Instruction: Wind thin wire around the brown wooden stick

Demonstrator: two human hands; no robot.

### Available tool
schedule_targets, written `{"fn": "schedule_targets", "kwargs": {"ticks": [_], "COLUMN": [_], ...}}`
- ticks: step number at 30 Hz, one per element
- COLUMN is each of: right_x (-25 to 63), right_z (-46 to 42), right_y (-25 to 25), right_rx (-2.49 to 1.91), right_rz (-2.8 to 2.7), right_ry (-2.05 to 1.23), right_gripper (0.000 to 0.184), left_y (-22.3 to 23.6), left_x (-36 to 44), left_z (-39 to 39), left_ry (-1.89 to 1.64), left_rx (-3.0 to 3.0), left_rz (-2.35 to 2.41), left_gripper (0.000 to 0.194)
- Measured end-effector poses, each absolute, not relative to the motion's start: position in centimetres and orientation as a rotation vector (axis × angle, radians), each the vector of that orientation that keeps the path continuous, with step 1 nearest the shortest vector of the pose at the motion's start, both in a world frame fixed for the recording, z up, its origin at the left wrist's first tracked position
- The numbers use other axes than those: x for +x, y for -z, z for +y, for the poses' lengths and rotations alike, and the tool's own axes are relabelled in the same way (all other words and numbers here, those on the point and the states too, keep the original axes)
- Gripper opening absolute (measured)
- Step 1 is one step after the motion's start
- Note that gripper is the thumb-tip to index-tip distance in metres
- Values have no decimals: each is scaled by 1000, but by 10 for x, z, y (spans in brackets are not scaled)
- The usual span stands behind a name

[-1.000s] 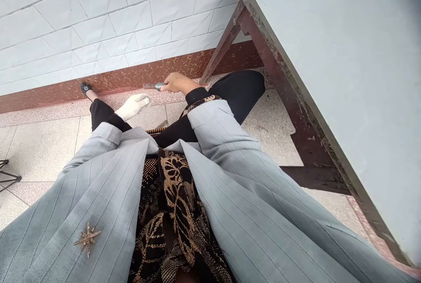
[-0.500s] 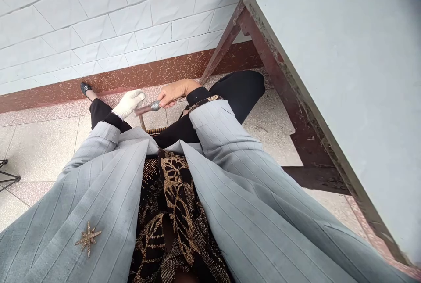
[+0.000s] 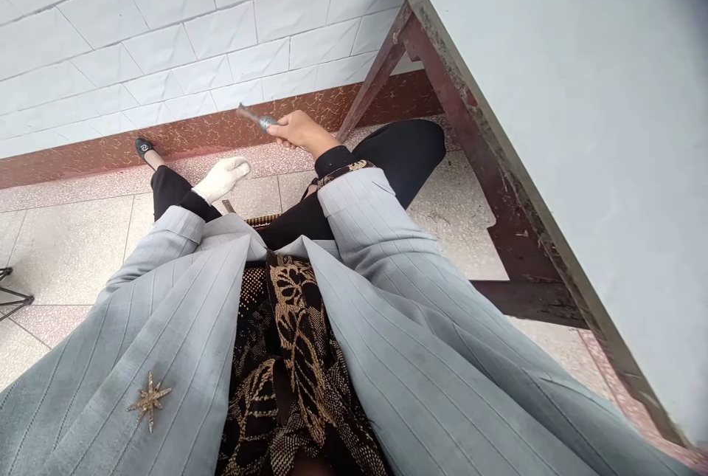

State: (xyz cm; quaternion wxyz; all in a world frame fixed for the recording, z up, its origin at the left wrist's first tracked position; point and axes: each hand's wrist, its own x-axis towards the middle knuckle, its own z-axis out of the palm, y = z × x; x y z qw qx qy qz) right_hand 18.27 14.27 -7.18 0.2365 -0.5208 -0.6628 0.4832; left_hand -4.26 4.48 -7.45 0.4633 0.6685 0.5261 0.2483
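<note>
Presently, table [image 3: 558, 129]: it serves as the landmark for all places below; its pale top slopes across the view, above a dark wooden frame [image 3: 442, 85].
Right hand [image 3: 296, 130]: bare, nearer to the table than the other hand; its fingers are closed around the handle end of a tool.
Tool [image 3: 254, 116]: it extends from the right hand to the side away from the table; a silvery band [image 3: 268, 124] is around it, and the brownish far end is blurred, so its exact kind is not clear.
Left hand [image 3: 223, 179]: in a white glove, farther from the table than the right hand; the fingers look curled and the thumb lies along them, but one cannot tell whether something is between them.
Brown strip [image 3: 228, 206]: a short piece shows beside the glove, on the side toward the table; whether it touches the hand is not clear.
Progress: the tool is in the grip and stands apart from both the glove and the strip, so the work seems to be between two contacts; no finished result is visible, and how much is done or remains cannot be judged.
Black trouser leg [image 3: 401, 151]: bent, close beside the table's frame.
Shoe [image 3: 144, 147]: well apart from the table, near the tiled wall [image 3: 221, 40].
</note>
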Motion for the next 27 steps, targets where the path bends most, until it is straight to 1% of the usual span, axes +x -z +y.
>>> {"fn": "schedule_targets", "kwargs": {"ticks": [2,4,8,12,14,16,19,21,23,24,27], "right_x": [181,179,175,175,175,174,174,178,185,188,195], "right_z": [144,144,142,136,133,132,132,132,131,131,135], "right_y": [74,75,73,71,74,79,81,75,67,63,58], "right_rx": [-1565,-1650,-1696,-1632,-1583,-1476,-1159,-974,-762,-717,-756], "right_rz": [-1960,-2151,-2528,-2734,-2792,-2813,-2778,-2696,-2421,-2232,-1783], "right_ry": [-1205,-1088,-1024,-1163,-1302,-1524,-1914,-2023,-1989,-1918,-1738], "right_gripper": [28,24,27,35,36,35,39,40,41,42,44], "left_y": [72,70,72,73,71,69,67,67,68,69,70], "left_x": [-41,-39,-41,-44,-44,-43,-41,-40,-39,-39,-41], "left_z": [44,44,47,49,50,50,52,53,53,52,50], "left_ry": [-567,-534,-544,-558,-561,-578,-622,-662,-707,-722,-724], "left_rx": [1712,1791,1859,1848,1842,1843,1826,1751,1657,1621,1584], "left_rz": [1328,1349,1357,1340,1348,1370,1393,1386,1337,1301,1218], "left_gripper": [23,22,21,23,21,19,17,17,20,22,30]}}
